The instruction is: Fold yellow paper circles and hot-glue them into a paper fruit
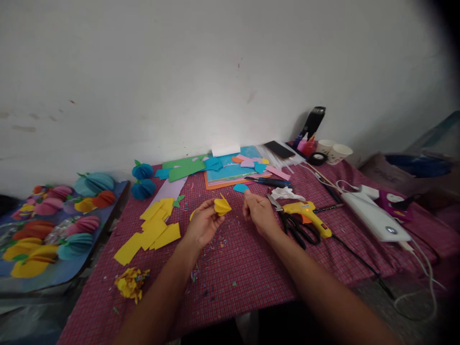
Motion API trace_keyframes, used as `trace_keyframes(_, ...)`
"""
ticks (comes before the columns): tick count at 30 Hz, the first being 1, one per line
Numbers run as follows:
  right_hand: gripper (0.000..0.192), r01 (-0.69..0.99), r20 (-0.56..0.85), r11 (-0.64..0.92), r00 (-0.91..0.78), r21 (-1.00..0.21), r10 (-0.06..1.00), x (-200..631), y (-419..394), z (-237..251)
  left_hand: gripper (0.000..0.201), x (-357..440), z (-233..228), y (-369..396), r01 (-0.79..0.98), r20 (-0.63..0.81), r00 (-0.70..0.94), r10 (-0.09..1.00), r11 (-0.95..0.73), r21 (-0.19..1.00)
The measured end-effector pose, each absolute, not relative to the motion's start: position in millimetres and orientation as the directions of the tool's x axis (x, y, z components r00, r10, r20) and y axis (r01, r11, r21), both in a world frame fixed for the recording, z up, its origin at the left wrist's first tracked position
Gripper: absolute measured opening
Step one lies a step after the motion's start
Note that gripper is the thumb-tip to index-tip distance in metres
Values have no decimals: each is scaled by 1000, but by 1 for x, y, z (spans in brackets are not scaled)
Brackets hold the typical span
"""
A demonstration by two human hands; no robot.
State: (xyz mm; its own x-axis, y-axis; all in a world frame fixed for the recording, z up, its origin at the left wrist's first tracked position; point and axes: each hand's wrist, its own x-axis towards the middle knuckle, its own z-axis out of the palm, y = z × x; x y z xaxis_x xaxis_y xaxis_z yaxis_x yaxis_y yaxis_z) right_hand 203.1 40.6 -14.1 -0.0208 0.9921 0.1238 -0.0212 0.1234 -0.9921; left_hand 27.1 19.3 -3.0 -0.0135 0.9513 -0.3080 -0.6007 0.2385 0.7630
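Observation:
A small folded yellow paper piece (222,206) with several leaves is pinched in my left hand (205,221). My right hand (259,211) is a short way to the right with its fingers curled together; what they hold, if anything, is hidden. A blue paper scrap (240,188) lies just beyond its fingertips. Black-handled scissors (300,231) and a yellow glue gun (305,214) lie right of that hand. To the left of my left hand are several cut yellow paper strips (154,230) and a green paper leaf (178,201).
Coloured paper sheets (230,170), a utility knife (269,182) and a phone (279,149) lie toward the wall. At right are a white power bank (375,215), cables, paper cups (339,154) and a black bottle (314,122). Finished paper pumpkins (76,245) fill a side table at left. Crumpled yellow paper (131,283) lies near the front.

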Motion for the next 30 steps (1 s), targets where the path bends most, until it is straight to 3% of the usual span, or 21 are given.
trace_keyframes(3, 52, -21, 82, 81, -50, -997, 995, 201, 41, -14, 30, 27, -2, 19, -602, -309, -4, 951, 245, 760)
trace_keyframes(6, 23, -107, 49, 39, -94, -993, 994, 199, 41, -15, 34, 28, -2, 17, -571, -282, -1, 960, 231, 788)
trace_keyframes(13, 34, -166, -24, -80, -314, -983, 949, 199, 37, -13, 42, 34, -2, 13, -402, -160, -35, 987, 132, 906)
trace_keyframes(16, 31, -110, 21, -19, -349, -994, 937, 200, 35, -12, 41, 34, -1, 13, -394, -146, -53, 988, 113, 912)
trace_keyframes(20, 24, 39, 105, 119, -251, -992, 962, 199, 35, -12, 38, 31, 1, 13, -460, -170, 3, 986, 152, 875)
trace_keyframes(24, 20, 139, 221, 254, -216, -957, 951, 197, 33, -11, 40, 32, -1, 12, -390, -125, -5, 992, 113, 914)
trace_keyframes(30, 16, 78, 241, 275, -302, -958, 923, 197, 31, -10, 25, 33, -13, 14, -280, -84, -8, 996, 78, 957)
